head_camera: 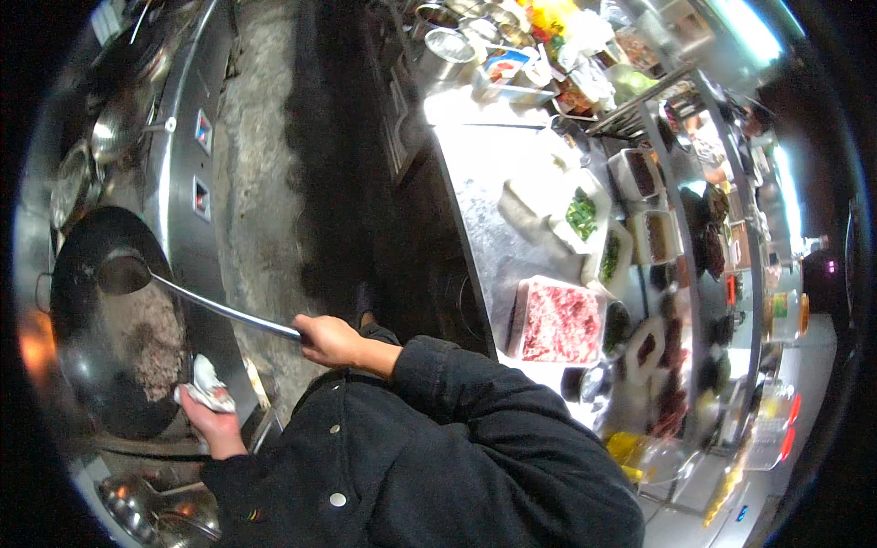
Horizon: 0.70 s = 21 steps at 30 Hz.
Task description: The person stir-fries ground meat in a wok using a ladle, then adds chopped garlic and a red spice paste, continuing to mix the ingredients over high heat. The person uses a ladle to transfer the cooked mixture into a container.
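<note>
A black wok [89, 370] sits on the range at the left, with pale, browned ground meat [154, 342] spread over its near side. My left hand [216, 425] is closed around a folded white cloth [209, 385] at the wok's near rim; whether the cloth wraps a handle is hidden. My right hand [332, 341] grips the end of a long metal handle in front of my jacket. That handle runs left to a ladle [125, 272], whose round bowl is inside the wok, at the far edge of the meat.
An orange glow [35, 346] shows beyond the wok. Metal bowls [130, 503] stand at the lower left. Along the right, a steel counter [479, 205] carries a tray of raw ground meat [562, 322] and chopped greens [582, 214]. A shelf rack [658, 151] rises behind it.
</note>
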{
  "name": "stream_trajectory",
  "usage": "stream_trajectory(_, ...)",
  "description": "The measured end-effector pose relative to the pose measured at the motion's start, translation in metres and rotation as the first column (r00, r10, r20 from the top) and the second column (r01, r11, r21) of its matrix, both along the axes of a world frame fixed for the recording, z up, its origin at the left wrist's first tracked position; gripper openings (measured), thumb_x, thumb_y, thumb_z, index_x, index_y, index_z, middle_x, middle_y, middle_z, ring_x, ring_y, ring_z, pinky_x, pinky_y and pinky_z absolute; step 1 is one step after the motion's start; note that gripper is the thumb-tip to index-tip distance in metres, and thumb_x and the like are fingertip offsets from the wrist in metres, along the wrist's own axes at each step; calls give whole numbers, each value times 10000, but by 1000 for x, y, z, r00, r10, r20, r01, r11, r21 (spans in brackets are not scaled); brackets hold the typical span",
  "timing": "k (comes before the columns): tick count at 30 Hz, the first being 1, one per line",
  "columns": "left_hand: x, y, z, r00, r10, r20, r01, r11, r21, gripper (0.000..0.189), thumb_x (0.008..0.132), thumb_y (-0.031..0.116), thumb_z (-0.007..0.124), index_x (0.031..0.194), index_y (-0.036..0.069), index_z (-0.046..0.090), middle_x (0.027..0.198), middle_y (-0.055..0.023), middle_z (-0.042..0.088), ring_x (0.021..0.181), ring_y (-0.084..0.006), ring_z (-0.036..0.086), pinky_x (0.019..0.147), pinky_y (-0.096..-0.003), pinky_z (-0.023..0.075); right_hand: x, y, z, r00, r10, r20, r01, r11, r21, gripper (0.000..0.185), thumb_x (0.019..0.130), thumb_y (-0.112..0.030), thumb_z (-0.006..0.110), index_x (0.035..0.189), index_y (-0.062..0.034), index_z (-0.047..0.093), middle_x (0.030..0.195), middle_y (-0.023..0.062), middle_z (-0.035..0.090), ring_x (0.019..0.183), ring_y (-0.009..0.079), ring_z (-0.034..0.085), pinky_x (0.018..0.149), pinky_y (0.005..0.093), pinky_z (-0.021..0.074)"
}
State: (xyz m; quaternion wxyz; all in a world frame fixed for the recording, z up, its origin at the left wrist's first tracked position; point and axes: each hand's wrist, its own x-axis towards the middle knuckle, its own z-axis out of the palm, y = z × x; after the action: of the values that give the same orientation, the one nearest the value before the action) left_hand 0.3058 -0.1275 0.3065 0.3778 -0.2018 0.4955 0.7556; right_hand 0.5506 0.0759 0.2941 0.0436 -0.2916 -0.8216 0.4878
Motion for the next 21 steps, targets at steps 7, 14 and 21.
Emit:
stream_trajectory(7, 76, 96, 55, 893, -401, -203, 442, 866, 234, 455, 1023, 428, 420, 1275, 71, 549, 1170, -58, 641, 1026, -209, 629, 833, -377, 522, 28, 30, 90, 958, -200, -205, 88, 888, -452, 235, 826, -127, 654, 991, -22, 524, 712, 54, 550, 598, 144, 559, 519, 321, 451)
stream_trajectory(14, 111, 201, 94, 659, -681, -320, 728, 469, 501, 476, 1026, 405, 431, 1290, 21, 528, 1193, -113, 639, 1044, -258, 645, 926, -423, 509, 45, 29, 127, 899, -280, -336, -36, 719, -694, 228, 877, -146, 664, 1027, -64, 513, 749, -12, 507, 612, 82, 498, 522, 249, 418)
stream_trajectory(21, 147, 235, 110, 645, -701, -302, 763, 579, 287, 340, 1004, 245, 511, 1220, -13, 561, 1093, -136, 667, 955, -274, 668, 862, -423, 543, 71, 61, 124, 909, -284, -306, -8, 721, -693, 244, 838, -212, 709, 927, -28, 576, 770, -8, 551, 731, 82, 504, 629, 255, 425)
